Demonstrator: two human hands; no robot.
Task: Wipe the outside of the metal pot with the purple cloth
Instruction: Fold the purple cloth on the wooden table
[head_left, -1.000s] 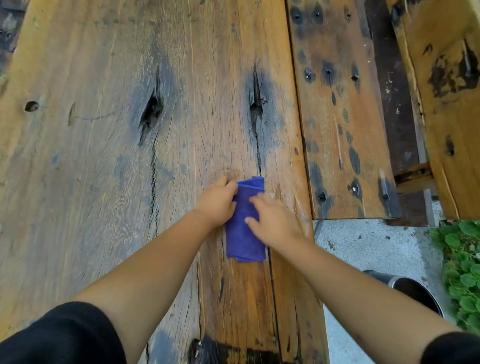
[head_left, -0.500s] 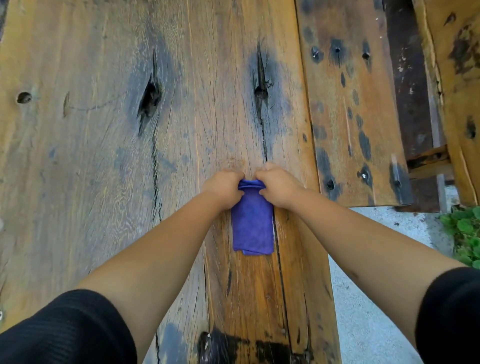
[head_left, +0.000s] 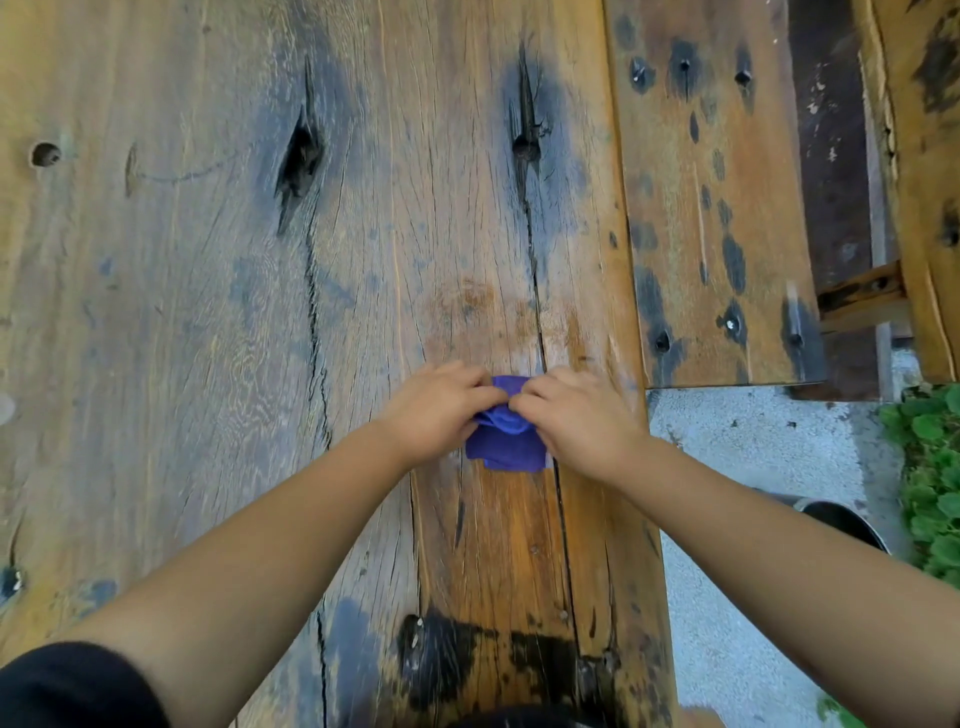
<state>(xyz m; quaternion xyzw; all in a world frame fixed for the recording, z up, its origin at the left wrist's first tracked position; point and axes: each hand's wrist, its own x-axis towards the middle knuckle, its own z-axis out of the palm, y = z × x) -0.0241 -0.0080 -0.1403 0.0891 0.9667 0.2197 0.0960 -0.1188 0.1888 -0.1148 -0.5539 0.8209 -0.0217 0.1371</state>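
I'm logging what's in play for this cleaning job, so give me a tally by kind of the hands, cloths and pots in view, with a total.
Hands: 2, the left hand and the right hand, both pinching the cloth.
Purple cloth: 1, bunched on the wooden table.
Metal pot: 1, on the ground to the right, partly hidden by the right arm.
Total: 4

Purple cloth (head_left: 511, 441) bunched on tabletop; metal pot (head_left: 844, 522), prob. on ground.

the cloth (head_left: 511, 444) is deep purple. the counter (head_left: 208, 312) is amber-brown wood, streaked with grain and blotched grey-black. sleeves (head_left: 72, 686) are black. the ground (head_left: 753, 467) is speckled pale grey, the leaves (head_left: 930, 467) green.
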